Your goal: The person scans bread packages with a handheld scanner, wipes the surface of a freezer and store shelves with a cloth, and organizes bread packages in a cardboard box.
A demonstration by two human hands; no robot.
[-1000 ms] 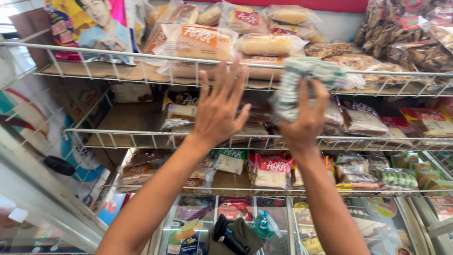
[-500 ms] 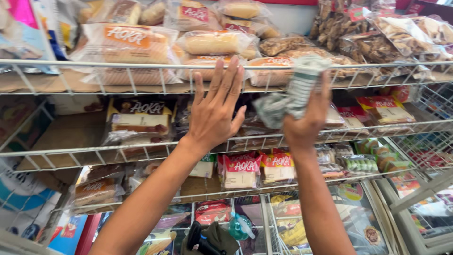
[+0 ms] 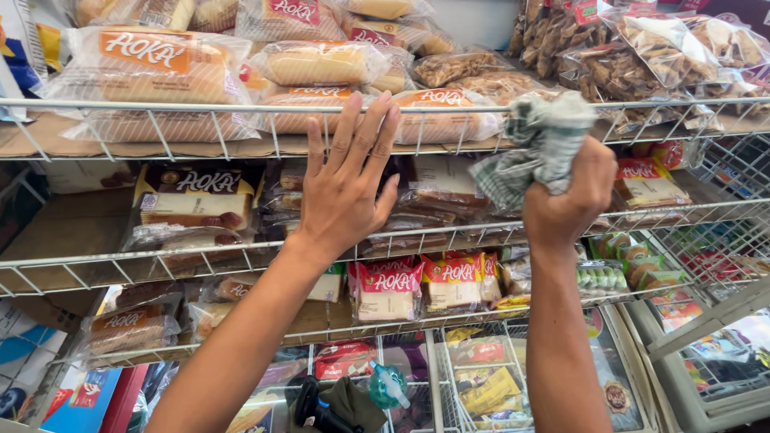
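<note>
While raised at the white wire rack (image 3: 241, 107) | left hand (image 3: 345, 188): fingers spread wide, before wrapped bread loaves (image 3: 321, 64) | right hand (image 3: 565, 196): fist clenched around checked cloth (image 3: 537, 144), at top shelf edge.

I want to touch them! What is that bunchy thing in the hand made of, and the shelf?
The bunched rag in the right hand looks like soft woven cloth, checked green and white, matte and crumpled. The shelf looks like metal wire coated glossy white: thin, straight bars that shine a little.
</note>
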